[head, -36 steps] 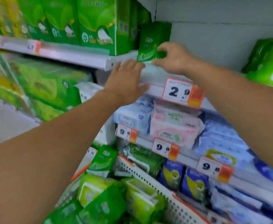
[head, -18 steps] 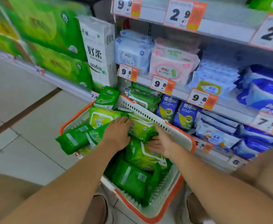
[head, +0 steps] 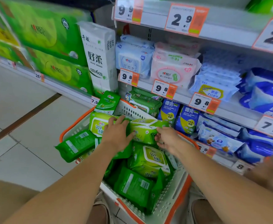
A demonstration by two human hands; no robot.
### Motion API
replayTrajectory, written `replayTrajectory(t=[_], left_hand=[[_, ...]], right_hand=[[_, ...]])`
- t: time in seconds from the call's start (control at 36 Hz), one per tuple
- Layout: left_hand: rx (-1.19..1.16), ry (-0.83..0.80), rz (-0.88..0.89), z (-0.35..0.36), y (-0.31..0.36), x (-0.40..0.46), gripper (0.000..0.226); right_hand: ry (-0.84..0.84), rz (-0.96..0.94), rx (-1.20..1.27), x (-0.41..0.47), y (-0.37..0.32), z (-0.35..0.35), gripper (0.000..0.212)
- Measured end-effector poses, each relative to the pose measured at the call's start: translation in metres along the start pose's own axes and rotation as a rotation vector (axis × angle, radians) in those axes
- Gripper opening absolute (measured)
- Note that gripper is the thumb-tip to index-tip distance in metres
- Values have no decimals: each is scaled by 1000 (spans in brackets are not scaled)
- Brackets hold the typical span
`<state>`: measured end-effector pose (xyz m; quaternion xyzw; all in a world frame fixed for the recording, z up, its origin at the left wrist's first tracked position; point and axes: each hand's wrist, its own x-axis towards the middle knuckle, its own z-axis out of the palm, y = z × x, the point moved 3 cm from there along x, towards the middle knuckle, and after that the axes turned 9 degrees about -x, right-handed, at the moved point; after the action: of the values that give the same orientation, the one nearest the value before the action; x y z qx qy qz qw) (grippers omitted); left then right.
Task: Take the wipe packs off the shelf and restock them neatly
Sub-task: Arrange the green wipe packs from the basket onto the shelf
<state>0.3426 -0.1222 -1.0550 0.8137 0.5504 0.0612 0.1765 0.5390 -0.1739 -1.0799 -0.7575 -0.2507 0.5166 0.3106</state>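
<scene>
A white basket with an orange rim (head: 178, 206) stands on the floor against the shelves, filled with green wipe packs. Both my hands are down in it on one light green wipe pack (head: 143, 130) that lies across the top. My left hand (head: 117, 135) grips its left end and my right hand (head: 167, 139) pinches its right end. Another light green pack with a lid (head: 152, 159) and a dark green pack (head: 132, 186) lie below. One dark green pack (head: 76, 144) hangs over the basket's left rim.
Shelves to the right hold blue wipe packs (head: 134, 59), pink wipe packs (head: 173, 70) and dark blue packs (head: 186, 118) behind orange price tags (head: 163, 88). Tall tissue bundles (head: 98, 57) and green tissue cases (head: 42, 33) stand at left. Tiled floor (head: 19, 110) lies left of the basket.
A second ago both hands were up at a green pack on the upper shelf. They came down into the basket and now hold a light green pack, its end raised slightly.
</scene>
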Motion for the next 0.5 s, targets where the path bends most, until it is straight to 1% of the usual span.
replayTrajectory(t=[0.03, 0.06, 0.08, 0.11, 0.14, 0.17, 0.22, 0.25, 0.28, 0.31, 0.33, 0.36, 0.39, 0.42, 0.44, 0.47, 0.5], left_hand=[[-30, 11, -24, -2, 2, 1, 58], [-80, 33, -46, -4, 5, 2, 54], [-147, 57, -74, -4, 6, 4, 52], [-216, 91, -99, -6, 9, 5, 52], [-299, 117, -129, -8, 12, 7, 55], [-398, 136, -142, -13, 19, 10, 61], [-689, 114, -184, -27, 38, 13, 72], [-879, 56, -225, -39, 52, 11, 73], [-1119, -52, -286, -52, 67, 7, 72], [-1393, -210, -335, -64, 84, 4, 70], [-1607, -336, -329, -79, 100, 2, 69], [-1728, -380, -282, -96, 112, 1, 66], [-1756, -364, -201, -115, 124, 0, 61], [-1734, -315, -116, -132, 132, 1, 54], [-1688, -263, -41, -148, 139, 0, 49], [-1650, -222, 24, -162, 147, -1, 48], [-1621, -198, 89, -174, 155, -2, 53]], right_hand=[[16, -83, -77, -6, -11, -10, 24], [37, -170, -150, -15, -24, -22, 22], [50, -241, -186, -24, -37, -34, 31], [44, -295, -191, -35, -50, -46, 23], [34, -344, -179, -46, -63, -59, 23], [24, -374, -187, -59, -74, -73, 34], [-32, -472, -169, -90, -98, -97, 42], [-75, -533, -134, -105, -108, -110, 46], [-110, -590, -108, -123, -117, -121, 53], [-123, -639, -78, -137, -125, -132, 60], [-101, -683, -82, -150, -131, -143, 68], [-69, -717, -72, -162, -135, -153, 74], [-37, -750, -58, -171, -139, -162, 77], [-12, -763, -21, -176, -142, -170, 75], [11, -792, 14, -183, -145, -177, 68], [3, -802, 80, -185, -146, -183, 60], [-21, -795, 152, -187, -146, -186, 59]])
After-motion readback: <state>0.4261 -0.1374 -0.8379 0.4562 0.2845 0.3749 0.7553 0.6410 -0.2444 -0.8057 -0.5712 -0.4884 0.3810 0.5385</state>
